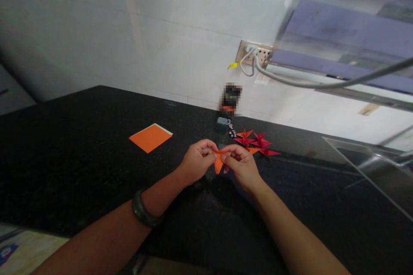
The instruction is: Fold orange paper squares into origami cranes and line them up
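Between my two hands is a small piece of folded orange origami paper (218,165), narrowing to a point toward me. My left hand (199,161) pinches its upper left side with thumb and fingers. On the opposite side, my right hand (240,165) grips the upper right part; the fingers hide some of the folds. Just beyond my right hand lie several finished paper cranes (262,142), some red and some orange. A stack of square orange paper (151,138) rests on the counter to the left, with a pale sheet edge showing under it.
The black counter (80,150) runs along a pale wall. A pixelated dark object (230,99) leans near the wall, beside a patterned strap (231,129). A metal sink (380,172) is at the right. A grey cable (322,85) runs from the wall socket (263,55).
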`<action>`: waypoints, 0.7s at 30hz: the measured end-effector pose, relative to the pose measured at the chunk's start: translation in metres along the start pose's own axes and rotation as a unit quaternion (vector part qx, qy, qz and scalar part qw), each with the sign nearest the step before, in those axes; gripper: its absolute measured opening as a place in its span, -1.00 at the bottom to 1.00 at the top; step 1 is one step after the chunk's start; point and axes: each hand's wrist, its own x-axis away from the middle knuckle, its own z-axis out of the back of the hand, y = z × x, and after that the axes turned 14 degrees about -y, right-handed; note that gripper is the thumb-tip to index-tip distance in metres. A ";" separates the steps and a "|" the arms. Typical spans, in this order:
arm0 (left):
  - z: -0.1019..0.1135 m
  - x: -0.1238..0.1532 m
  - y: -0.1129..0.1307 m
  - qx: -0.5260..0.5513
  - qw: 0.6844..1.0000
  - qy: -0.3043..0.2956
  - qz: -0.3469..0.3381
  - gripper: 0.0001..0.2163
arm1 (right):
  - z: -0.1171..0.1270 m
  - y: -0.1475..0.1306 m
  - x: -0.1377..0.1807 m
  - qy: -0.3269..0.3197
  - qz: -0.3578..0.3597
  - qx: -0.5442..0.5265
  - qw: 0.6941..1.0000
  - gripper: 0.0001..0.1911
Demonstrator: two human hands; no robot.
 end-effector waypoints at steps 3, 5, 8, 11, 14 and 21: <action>-0.001 0.001 0.004 0.001 1.000 -0.002 0.001 -0.95 | 0.001 0.001 0.000 0.001 0.003 -0.005 1.000 -0.96; -0.001 0.001 0.006 0.007 1.000 -0.003 0.001 -0.96 | 0.002 0.002 0.000 0.007 0.005 -0.013 1.000 -0.96; 0.000 0.002 0.008 0.019 1.000 -0.002 0.008 -0.98 | 0.001 0.002 0.000 0.017 0.003 -0.034 0.999 -0.95; -0.001 0.002 0.007 0.041 0.999 -0.010 0.018 -0.94 | 0.000 0.002 0.000 0.024 0.001 -0.048 0.999 -0.95; -0.001 0.001 0.006 0.080 0.995 -0.017 0.054 -0.85 | 0.003 0.002 0.000 0.027 0.021 -0.020 0.999 -0.94; 0.002 -0.001 0.004 0.009 0.998 -0.020 0.050 -0.83 | 0.006 0.000 0.002 -0.008 0.098 0.135 0.986 -0.92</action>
